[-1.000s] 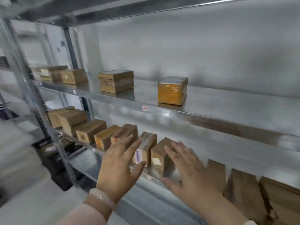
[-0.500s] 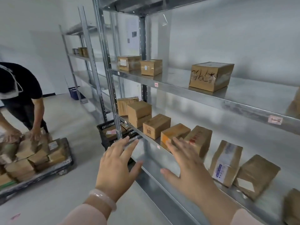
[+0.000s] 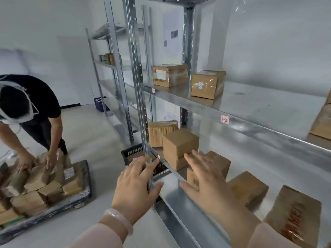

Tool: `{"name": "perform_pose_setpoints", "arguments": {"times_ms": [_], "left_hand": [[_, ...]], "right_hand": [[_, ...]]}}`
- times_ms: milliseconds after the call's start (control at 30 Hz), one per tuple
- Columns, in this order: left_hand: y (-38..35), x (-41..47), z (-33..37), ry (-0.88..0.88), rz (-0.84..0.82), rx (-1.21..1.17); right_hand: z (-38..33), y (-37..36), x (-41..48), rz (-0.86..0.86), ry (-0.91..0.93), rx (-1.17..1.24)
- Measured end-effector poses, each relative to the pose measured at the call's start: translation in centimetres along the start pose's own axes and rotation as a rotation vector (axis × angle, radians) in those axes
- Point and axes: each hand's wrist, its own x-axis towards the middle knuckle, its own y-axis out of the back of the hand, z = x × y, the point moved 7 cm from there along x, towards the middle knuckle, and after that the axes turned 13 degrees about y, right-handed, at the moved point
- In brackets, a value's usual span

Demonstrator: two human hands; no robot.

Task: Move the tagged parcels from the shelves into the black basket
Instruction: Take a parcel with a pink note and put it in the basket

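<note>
A white-walled room with a pale floor (image 3: 93, 133); at the far left a second person (image 3: 41, 97) in a black T-shirt bends over a dark pallet (image 3: 53, 208), both hands on the brown parcels piled there (image 3: 41, 178); further back a blue basket (image 3: 99, 104) stands on the floor by the far metal shelving (image 3: 105, 65). The black basket (image 3: 132, 152) sits on the floor behind the near upright post (image 3: 138, 86), partly hidden by it. The left hand (image 3: 136, 185), with a pale bracelet (image 3: 119, 220) at the wrist, is spread in front of that post, holding nothing; whether it touches the post cannot be told. The right hand (image 3: 206, 178) is also spread, palm down, above the lower shelf (image 3: 177, 194), near two stacked cardboard parcels (image 3: 179, 142); more parcels (image 3: 248, 188) lie along that shelf to the right. On the upper shelf (image 3: 250, 104) stand a labelled parcel (image 3: 170, 75) and a taped one (image 3: 207, 84); a small red tag (image 3: 224, 119) marks the shelf edge.
</note>
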Motion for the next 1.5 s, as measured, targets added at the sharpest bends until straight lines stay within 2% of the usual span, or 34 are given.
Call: {"name": "perform_pose_setpoints", "arguments": {"times_ms": [333, 433, 600, 800, 933, 1033, 1200, 1300, 1400, 1500], "left_hand": [[-6.0, 14.3, -4.0, -0.020, -0.064, 0.002], [-9.4, 18.8, -4.7, -0.044, -0.157, -0.016], [-14.5, 25.9, -4.9, -0.181, -0.326, -0.021], [-19.1, 36.1, -6.5, -0.369, -0.340, -0.119], [-24.5, 41.0, -6.1, -0.470, -0.417, 0.069], [-25.9, 43.6, -5.5, -0.525, -0.469, 0.097], [-28.5, 44.4, -5.6, -0.575, -0.687, 0.326], [-27.8, 43.7, -5.4, -0.604, -0.638, 0.267], [-26.3, 43.6, -5.9, -0.526, -0.606, 0.101], [-23.0, 43.8, -5.9, -0.476, -0.413, -0.189]], "right_hand": [[5.9, -4.4, 11.7, -0.022, -0.058, -0.106], [8.2, -6.2, 14.0, -0.019, -0.114, -0.091], [11.9, -9.6, 17.6, 0.003, -0.274, -0.090], [13.5, -13.1, 21.9, 0.040, -0.481, -0.120], [14.5, -14.7, 22.8, 0.084, -0.596, -0.168], [14.1, -15.4, 22.6, 0.115, -0.694, -0.195], [13.0, -16.3, 22.4, 0.124, -0.793, -0.189], [12.6, -16.4, 22.8, 0.148, -0.810, -0.201], [12.5, -16.5, 23.5, 0.155, -0.820, -0.221], [12.2, -15.9, 24.5, 0.232, -0.826, -0.199]]}}
